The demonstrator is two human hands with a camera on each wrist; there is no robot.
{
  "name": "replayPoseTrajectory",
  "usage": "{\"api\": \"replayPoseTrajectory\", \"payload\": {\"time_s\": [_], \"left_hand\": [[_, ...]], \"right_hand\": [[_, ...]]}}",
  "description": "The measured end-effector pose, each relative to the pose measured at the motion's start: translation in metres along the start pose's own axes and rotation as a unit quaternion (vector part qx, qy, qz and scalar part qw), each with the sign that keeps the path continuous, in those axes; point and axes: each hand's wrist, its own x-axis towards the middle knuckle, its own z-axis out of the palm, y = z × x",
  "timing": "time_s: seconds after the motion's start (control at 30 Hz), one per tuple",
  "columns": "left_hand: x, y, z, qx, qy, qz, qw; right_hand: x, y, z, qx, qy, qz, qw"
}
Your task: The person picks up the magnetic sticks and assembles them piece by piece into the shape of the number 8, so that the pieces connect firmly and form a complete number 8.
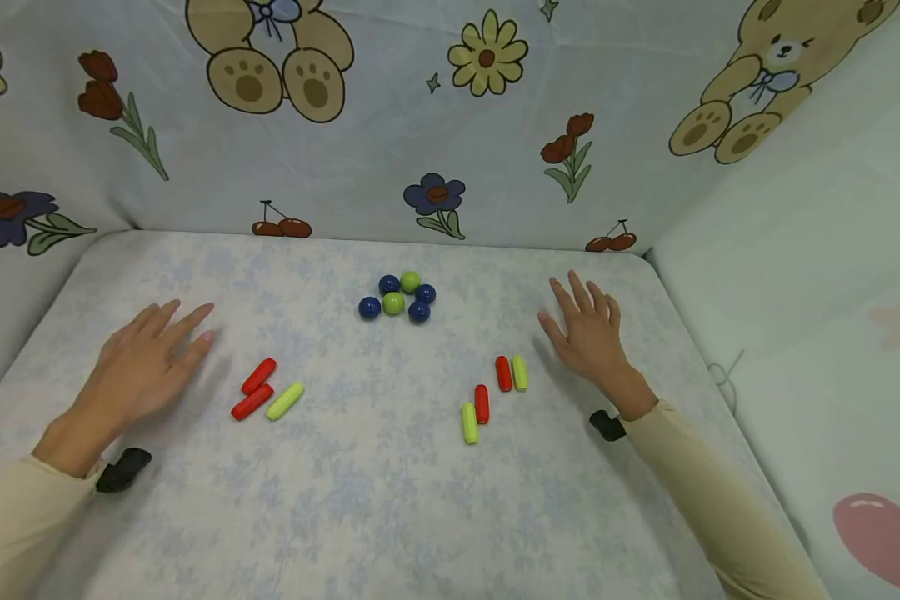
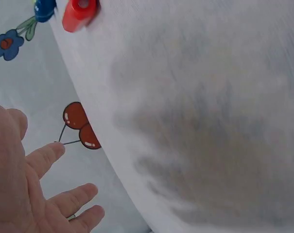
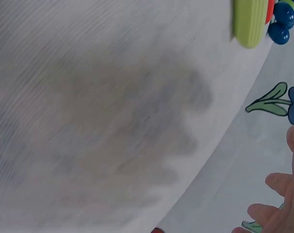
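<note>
My left hand [image 1: 141, 365] hovers over the left side of the table, fingers spread and holding nothing. Nearest to it lie two red sticks [image 1: 253, 402] and a yellow-green stick [image 1: 285, 401]. Over the right side, my right hand [image 1: 589, 335] is spread too, with nothing in it. Just left of that hand a red stick [image 1: 503, 373] and a yellow-green stick [image 1: 520, 373] lie side by side; a second such pair, red [image 1: 482, 403] and yellow-green [image 1: 469, 423], lies nearer me. In the right wrist view, one yellow-green stick [image 3: 250, 22] shows ribbed sides.
Several dark blue balls [image 1: 370, 308] and two green balls [image 1: 393, 302] cluster at the back middle of the table [image 1: 360, 500]. A printed cloth [image 1: 360, 167] hangs along the back edge. A thin white cord [image 1: 727, 379] lies by the right edge.
</note>
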Motion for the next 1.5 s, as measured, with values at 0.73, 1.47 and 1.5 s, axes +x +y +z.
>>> {"api": "replayPoseTrajectory", "payload": {"time_s": [0.73, 1.47, 1.5], "left_hand": [[-0.001, 0.032, 0.013, -0.266, -0.143, -0.014, 0.9533], [-0.001, 0.038, 0.023, -0.277, -0.146, 0.033, 0.9491], [0.0, 0.038, 0.023, -0.276, -0.144, 0.034, 0.9499]], "right_hand": [[0.024, -0.077, 0.011, 0.008, -0.034, -0.065, 0.997], [0.047, -0.152, 0.027, 0.12, -0.076, -0.134, 0.981], [0.048, -0.154, 0.027, 0.121, -0.077, -0.136, 0.98]]}}
